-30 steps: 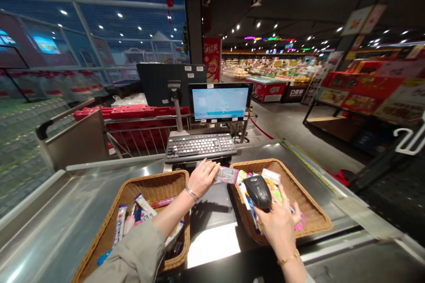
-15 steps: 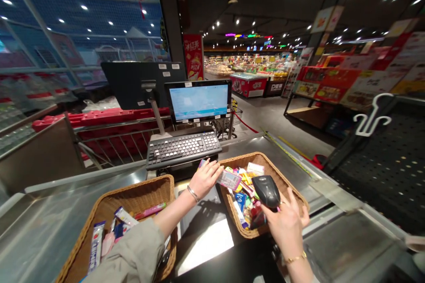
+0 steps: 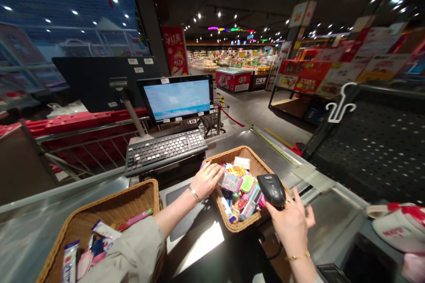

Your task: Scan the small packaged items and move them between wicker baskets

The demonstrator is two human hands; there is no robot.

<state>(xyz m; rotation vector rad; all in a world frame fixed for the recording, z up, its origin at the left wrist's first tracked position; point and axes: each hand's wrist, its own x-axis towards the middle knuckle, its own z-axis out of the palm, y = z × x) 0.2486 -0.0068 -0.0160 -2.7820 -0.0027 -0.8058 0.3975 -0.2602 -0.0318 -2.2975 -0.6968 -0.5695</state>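
Note:
My left hand [image 3: 206,180] grips a flat pink-and-clear packet [image 3: 229,182] from above, its far end sticking out past the fingers over the right wicker basket [image 3: 236,226]. What the packet contains is too small to make out. In my right hand [image 3: 292,221] is a black barcode scanner [image 3: 271,189], held at the right side of that basket, with some of my fingers spread away from it. Colourful small packaged goods [image 3: 247,194] fill the basket. Beneath my left forearm stands another wicker basket [image 3: 139,190] with a few wrapped snack bars [image 3: 70,258] in it.
A keyboard [image 3: 166,150] and a lit monitor [image 3: 179,99] stand behind the baskets, with the back of a second screen [image 3: 99,82] to their left. At right are a perforated black panel [image 3: 375,141] with a white hook [image 3: 341,102], and a white-and-red bag-like item [image 3: 398,230].
My view has turned right, so the scene sits further left. The scanner has shifted toward the basket's right rim, uncovering more goods. Both hands keep their hold.

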